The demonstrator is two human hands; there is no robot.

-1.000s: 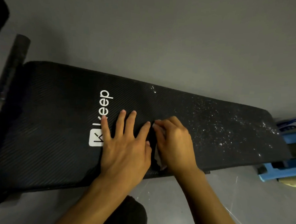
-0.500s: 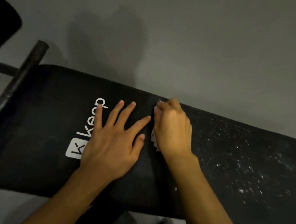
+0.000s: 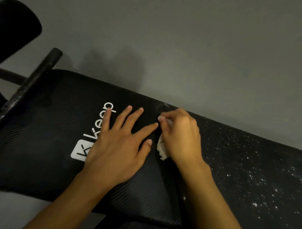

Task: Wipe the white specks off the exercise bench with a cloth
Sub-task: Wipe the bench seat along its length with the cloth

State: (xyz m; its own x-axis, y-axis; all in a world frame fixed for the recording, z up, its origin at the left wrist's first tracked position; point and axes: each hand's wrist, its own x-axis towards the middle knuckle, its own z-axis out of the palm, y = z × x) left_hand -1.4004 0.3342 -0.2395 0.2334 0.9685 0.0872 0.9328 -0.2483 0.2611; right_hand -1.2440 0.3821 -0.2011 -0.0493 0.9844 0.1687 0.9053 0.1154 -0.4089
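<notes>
Cloth (image 3: 162,150): bunched inside my curled right grip (image 3: 180,137).
Left grip (image 3: 117,147): flat, fingers spread, pressing tabletop (image 3: 40,143).
Specks (image 3: 258,183): right of both.

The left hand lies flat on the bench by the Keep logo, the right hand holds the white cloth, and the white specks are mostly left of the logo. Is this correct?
Not quite: the head view shows the white specks on the right part of the bench, beyond the right hand and its white cloth. The rest stands.
</notes>
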